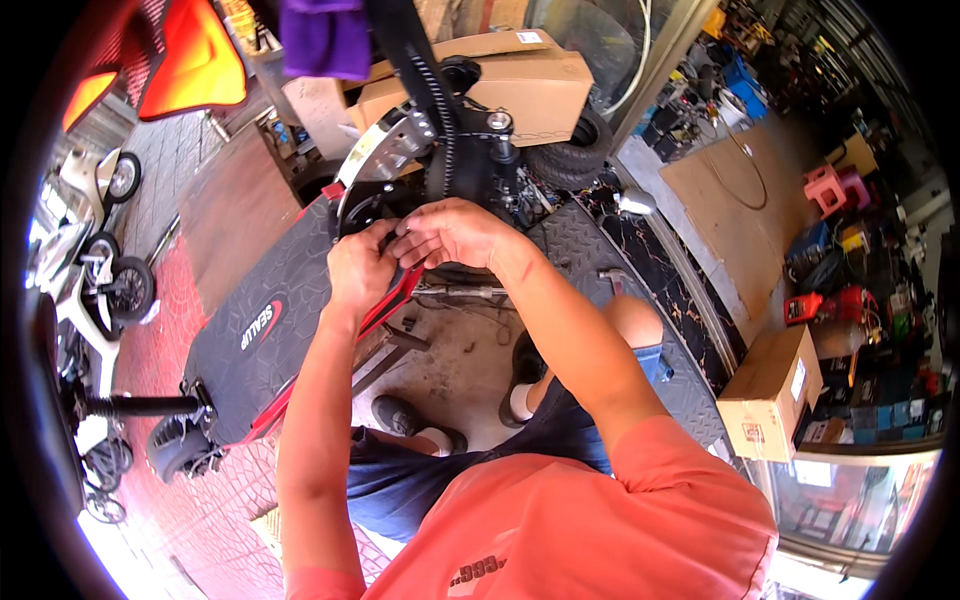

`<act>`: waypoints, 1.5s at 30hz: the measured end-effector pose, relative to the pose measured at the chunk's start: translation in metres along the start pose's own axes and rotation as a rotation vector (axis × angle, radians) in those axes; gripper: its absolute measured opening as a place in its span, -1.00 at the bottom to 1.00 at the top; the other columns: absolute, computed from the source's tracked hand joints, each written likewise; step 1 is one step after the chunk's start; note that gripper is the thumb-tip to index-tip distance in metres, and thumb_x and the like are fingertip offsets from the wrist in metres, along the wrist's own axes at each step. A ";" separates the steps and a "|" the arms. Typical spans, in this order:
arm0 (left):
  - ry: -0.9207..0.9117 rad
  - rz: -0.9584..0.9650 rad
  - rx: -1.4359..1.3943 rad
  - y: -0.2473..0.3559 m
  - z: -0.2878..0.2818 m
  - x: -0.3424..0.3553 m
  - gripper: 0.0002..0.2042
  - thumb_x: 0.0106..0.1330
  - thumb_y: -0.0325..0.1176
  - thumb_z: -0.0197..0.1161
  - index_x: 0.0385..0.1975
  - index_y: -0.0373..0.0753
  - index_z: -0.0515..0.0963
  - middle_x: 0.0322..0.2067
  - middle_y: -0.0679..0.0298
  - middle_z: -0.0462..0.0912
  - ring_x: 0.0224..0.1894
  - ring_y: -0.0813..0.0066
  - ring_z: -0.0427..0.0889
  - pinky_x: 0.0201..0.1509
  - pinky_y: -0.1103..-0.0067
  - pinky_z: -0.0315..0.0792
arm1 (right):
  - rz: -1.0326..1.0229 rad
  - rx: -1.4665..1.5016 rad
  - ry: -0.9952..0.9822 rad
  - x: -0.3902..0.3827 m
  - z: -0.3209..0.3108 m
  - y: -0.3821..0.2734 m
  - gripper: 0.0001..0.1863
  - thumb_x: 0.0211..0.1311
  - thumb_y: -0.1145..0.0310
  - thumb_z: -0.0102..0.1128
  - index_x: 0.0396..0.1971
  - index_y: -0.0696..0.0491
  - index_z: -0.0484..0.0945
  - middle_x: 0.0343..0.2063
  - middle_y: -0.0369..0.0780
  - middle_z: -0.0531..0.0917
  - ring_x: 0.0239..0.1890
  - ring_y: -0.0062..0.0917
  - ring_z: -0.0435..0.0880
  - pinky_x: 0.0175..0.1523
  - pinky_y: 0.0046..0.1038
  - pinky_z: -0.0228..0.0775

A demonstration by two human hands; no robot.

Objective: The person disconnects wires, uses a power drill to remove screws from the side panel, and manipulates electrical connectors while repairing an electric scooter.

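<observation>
A scooter with a black patterned deck and red side edges stands before me, its black steering column rising beside a curved silver bracket. My left hand is closed at the front end of the deck, among black parts below the bracket. My right hand meets it from the right, fingers curled and touching or nearly touching my left fingertips. Whatever they grip is hidden by the fingers.
Cardboard boxes and tires stand behind the scooter. A hammer lies on the metal plate at right, near another carton and cluttered tools. Scooters line the left; a red stool is farther back.
</observation>
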State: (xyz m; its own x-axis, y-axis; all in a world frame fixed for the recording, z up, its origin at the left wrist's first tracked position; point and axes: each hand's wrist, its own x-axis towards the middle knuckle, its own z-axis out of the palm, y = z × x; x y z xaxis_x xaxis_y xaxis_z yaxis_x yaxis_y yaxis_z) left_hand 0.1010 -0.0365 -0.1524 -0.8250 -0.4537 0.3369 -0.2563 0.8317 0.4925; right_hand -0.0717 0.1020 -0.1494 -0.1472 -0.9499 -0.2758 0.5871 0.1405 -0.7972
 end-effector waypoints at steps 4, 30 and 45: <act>-0.029 -0.049 -0.046 0.003 0.004 0.001 -0.72 0.34 -0.37 0.38 0.04 -0.06 0.77 -0.44 0.11 0.76 -0.35 0.06 0.79 -0.21 0.27 0.61 | -0.131 -0.150 0.006 0.002 -0.002 0.012 -0.78 0.40 0.35 0.43 -0.14 0.16 0.65 -0.32 -0.10 0.85 -0.41 -0.44 0.85 -0.39 -0.48 0.64; -0.030 -0.093 -0.029 -0.001 0.004 0.001 -0.76 0.41 -0.27 0.38 0.04 -0.01 0.78 -0.47 0.16 0.73 -0.36 0.11 0.76 -0.18 0.29 0.61 | -0.067 -0.079 0.173 0.006 0.013 0.010 -0.68 0.55 0.27 0.10 -0.12 0.27 0.64 -0.35 0.04 0.83 -0.52 -0.31 0.82 -0.54 -0.43 0.58; -0.051 -0.121 -0.039 0.003 0.002 0.001 -0.77 0.42 -0.16 0.42 0.00 0.02 0.80 -0.51 0.19 0.71 -0.40 0.15 0.75 -0.21 0.28 0.60 | -0.681 -1.691 0.328 -0.017 0.022 -0.018 -0.72 0.26 0.13 0.44 -0.31 0.07 0.73 -0.30 -0.13 0.77 -0.17 -0.09 0.79 -0.05 -0.05 0.59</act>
State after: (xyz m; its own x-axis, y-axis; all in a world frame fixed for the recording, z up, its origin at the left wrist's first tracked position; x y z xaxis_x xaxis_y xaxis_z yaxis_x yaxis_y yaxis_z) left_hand 0.0983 -0.0341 -0.1524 -0.8139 -0.5324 0.2325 -0.3367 0.7585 0.5580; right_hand -0.0618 0.1090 -0.1186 -0.2385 -0.8988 0.3679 -0.9254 0.0954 -0.3668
